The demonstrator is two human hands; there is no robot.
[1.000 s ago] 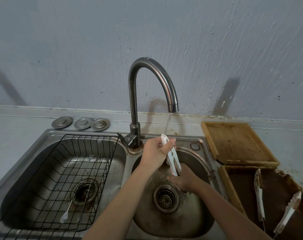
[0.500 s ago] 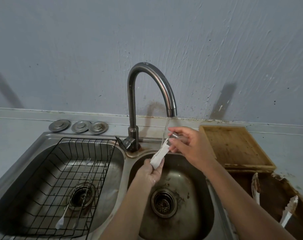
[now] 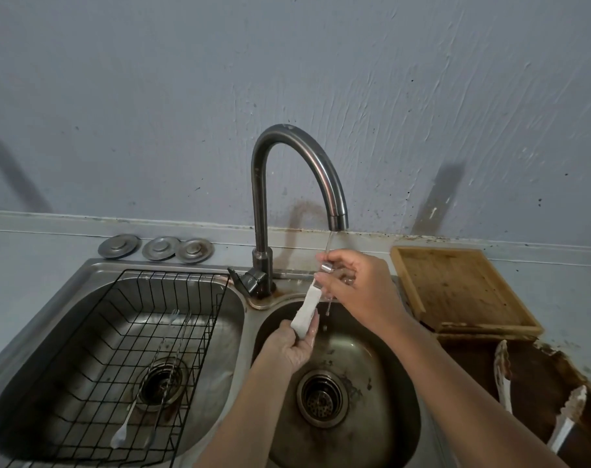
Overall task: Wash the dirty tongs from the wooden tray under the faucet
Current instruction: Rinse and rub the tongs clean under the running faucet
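White tongs (image 3: 308,309) slant over the right sink bowl (image 3: 382,373), under the thin water stream from the curved faucet (image 3: 289,163). My right hand (image 3: 358,288) grips their upper metal end right below the spout. My left hand (image 3: 295,342) holds their lower white end from beneath. A dark wooden tray (image 3: 540,383) at the right carries two more dirty tongs (image 3: 501,376).
A second, lighter wooden tray (image 3: 456,288) lies behind the dark one. A black wire rack (image 3: 145,349) with thin utensils (image 3: 158,376) fills the left sink bowl. Three metal drain lids (image 3: 157,248) sit on the counter behind it. The faucet lever (image 3: 245,282) points left.
A second ago my left hand held the tongs' top and my right their bottom. My hands have swapped ends: right is up at the spout, left is below. The view shifted slightly.
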